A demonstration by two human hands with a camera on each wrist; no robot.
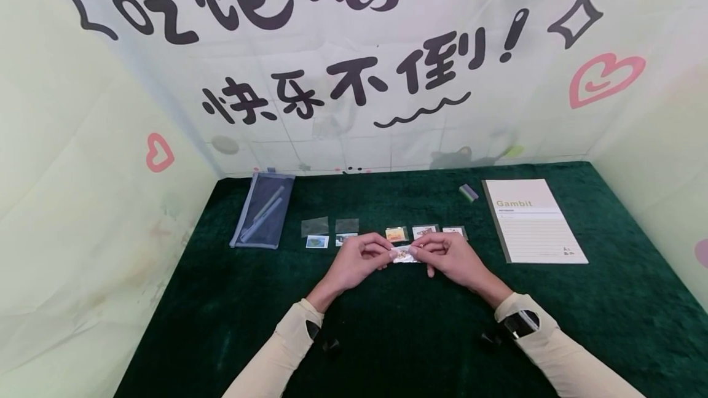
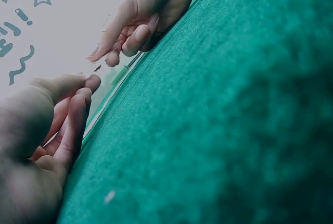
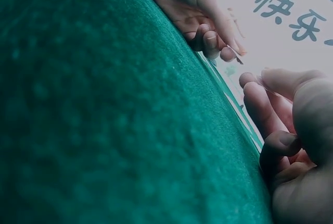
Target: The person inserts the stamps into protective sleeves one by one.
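Observation:
Both hands hold a small stamp-like picture in a clear plastic sleeve point(image 1: 404, 255) just above the cloth. Its left end is pinched between thumb and fingertips of my left hand point(image 1: 356, 261), and my right hand point(image 1: 455, 258) pinches the right end. In the left wrist view the clear film point(image 2: 106, 57) shows between the two hands. Behind the hands lie sleeved pictures: an orange one point(image 1: 396, 234), a pale one point(image 1: 424, 232) and another point(image 1: 455, 230) partly covered by the right hand. Left of them, clear sleeves point(image 1: 314, 226) lie above small pictures point(image 1: 317, 242), one partly hidden by the left hand.
A blue mesh zip pouch point(image 1: 265, 210) with pens inside lies at the back left of the green cloth point(image 1: 409, 330). At the right is a white notebook point(image 1: 536, 226), with a small striped block point(image 1: 468, 193) beside it. A printed curtain point(image 1: 343, 140) stands behind.

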